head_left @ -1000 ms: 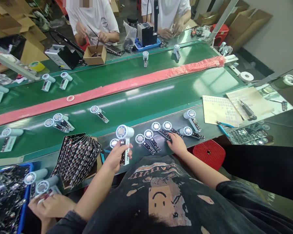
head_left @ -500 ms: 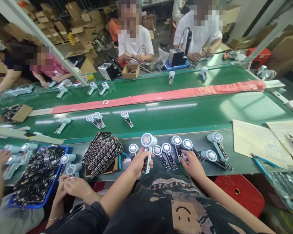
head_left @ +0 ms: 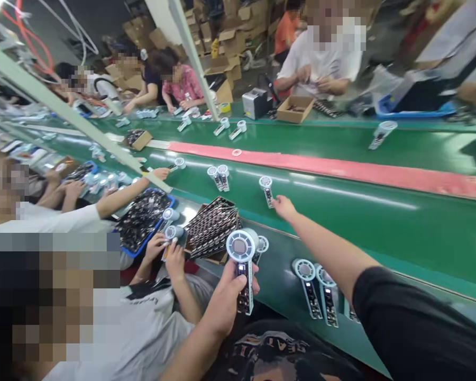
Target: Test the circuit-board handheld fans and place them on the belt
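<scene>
Upright in my left hand (head_left: 232, 291) is a light blue handheld fan (head_left: 241, 246), its handle open on a dark circuit board and my fingers wrapped round it. My right hand (head_left: 284, 207) reaches over the green belt, fingers pinched on the lower end of another fan (head_left: 266, 183) lying there. Behind the held fan, a further fan (head_left: 263, 244) is partly hidden. Two fans (head_left: 304, 270) (head_left: 327, 276) lie side by side on the near bench, below my right forearm.
A stack of circuit board sheets (head_left: 214, 225) is left of my left hand, beside a blue tray of dark parts (head_left: 143, 219). Co-workers sit at left and across. A red strip (head_left: 301, 165) divides the belt; two fans (head_left: 218, 177) lie on it.
The view has swung left. My right hand has moved from the fans on the near bench out to the one on the belt. My left hand still holds its fan.
</scene>
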The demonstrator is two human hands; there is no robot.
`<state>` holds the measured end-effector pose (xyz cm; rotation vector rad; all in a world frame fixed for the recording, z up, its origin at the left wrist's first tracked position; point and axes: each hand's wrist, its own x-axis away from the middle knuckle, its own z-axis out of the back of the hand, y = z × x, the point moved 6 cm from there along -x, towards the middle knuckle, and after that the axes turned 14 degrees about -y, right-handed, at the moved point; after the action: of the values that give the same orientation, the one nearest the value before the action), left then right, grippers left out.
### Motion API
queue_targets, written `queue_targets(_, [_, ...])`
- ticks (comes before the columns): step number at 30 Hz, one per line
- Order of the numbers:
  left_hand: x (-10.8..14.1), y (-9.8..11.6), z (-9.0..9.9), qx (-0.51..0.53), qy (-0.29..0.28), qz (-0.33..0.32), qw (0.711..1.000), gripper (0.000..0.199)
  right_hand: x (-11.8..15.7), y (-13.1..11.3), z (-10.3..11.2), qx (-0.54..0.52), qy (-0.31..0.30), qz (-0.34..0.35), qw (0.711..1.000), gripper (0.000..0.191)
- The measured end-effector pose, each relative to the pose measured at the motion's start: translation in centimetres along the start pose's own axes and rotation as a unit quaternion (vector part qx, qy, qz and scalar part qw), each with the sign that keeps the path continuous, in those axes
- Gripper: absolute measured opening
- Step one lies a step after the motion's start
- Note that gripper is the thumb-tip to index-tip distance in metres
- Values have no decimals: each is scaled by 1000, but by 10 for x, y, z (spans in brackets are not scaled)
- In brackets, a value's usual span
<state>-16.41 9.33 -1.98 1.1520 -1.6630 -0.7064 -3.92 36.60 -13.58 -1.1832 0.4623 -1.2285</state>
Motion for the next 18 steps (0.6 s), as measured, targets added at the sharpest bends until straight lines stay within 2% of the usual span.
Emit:
queue_targets(4, [33, 2, 21, -13, 90, -16, 996, 51, -43, 4, -12, -64, 1, -89, 994, 26])
queue_targets(7, [47, 2, 29, -6, 134, -30, 991, 51, -53, 5, -13, -116, -15, -130, 985, 19])
queue_targets(9, [49, 3, 32, 8, 149, -43, 988, 51, -48, 1, -11, -151, -42, -142, 977, 10])
queue_targets(11, [45, 5, 32, 19, 146, -53, 988, 52, -32, -9, -8, -189, -68, -137, 970, 6])
queue_targets(13, [36, 7, 29, 33, 131, -60, 989, 52, -4, -24, -5, -231, -82, -111, 963, 4])
queue_targets(15, [24, 10, 23, 50, 101, -63, 992, 52, 35, -40, 0, -267, -81, -75, 957, 14])
queue_targets(18, [2, 18, 10, 70, 53, -67, 994, 55, 104, -59, 7, -306, -66, -37, 949, 18])
